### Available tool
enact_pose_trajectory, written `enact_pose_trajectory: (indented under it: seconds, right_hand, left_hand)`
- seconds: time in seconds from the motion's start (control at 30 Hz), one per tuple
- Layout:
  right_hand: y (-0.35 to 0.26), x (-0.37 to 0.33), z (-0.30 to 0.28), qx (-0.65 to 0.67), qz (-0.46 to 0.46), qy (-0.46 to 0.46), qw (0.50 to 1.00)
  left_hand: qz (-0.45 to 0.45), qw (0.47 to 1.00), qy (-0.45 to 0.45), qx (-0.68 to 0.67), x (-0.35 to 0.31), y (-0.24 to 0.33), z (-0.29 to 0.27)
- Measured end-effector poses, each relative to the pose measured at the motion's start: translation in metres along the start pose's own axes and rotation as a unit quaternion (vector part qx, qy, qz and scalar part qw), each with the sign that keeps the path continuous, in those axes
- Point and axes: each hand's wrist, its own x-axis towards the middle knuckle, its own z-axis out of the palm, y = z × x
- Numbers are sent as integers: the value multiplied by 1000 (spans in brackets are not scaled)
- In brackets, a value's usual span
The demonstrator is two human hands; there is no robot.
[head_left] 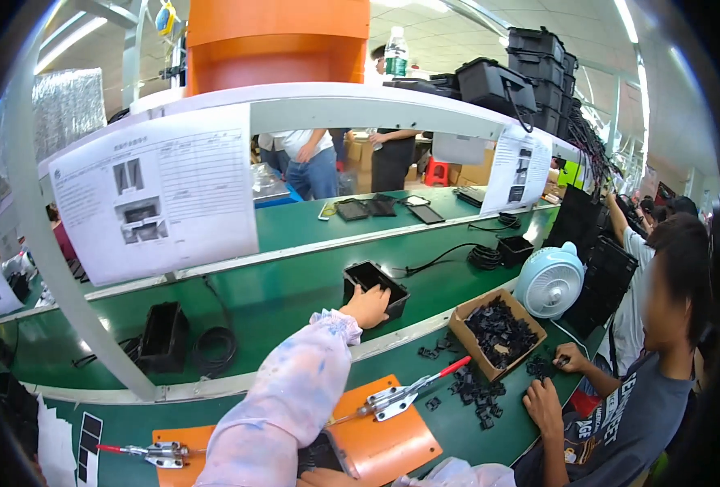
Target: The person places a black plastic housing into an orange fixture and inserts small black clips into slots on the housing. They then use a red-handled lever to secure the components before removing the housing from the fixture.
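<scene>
My left hand (367, 306) reaches forward over the metal rail to a black open-topped box (392, 302) on the far green surface. Its fingers are bent over the box's near rim, gripping that wall; the fingertips are partly hidden inside. At the lower edge, my right hand (327, 477) is mostly cut off and lies beside a black part (321, 454), which my left sleeve partly covers. That part sits on an orange fixture plate (392, 446) carrying a red-handled toggle clamp (392, 402). A second toggle clamp (169, 454) stands at the left.
A cardboard box (459, 331) of small black parts and a loose pile (480, 396) lie right. Beside them are a co-worker's hands (544, 406) and a blue fan (550, 282). Another black box (163, 337) and coiled cable (214, 351) stand left, behind a metal post (76, 284).
</scene>
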Motion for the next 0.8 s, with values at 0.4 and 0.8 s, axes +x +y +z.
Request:
enact_pose_trajectory:
  seconds: [0.4, 0.8]
  right_hand:
    - [-20, 4, -19, -97, 11, 100, 990]
    - [121, 14, -133, -128, 133, 96, 978]
  left_hand:
    - [127, 988, 51, -77, -134, -48, -96]
    - [-53, 978, 114, -164, -400, -13, -184]
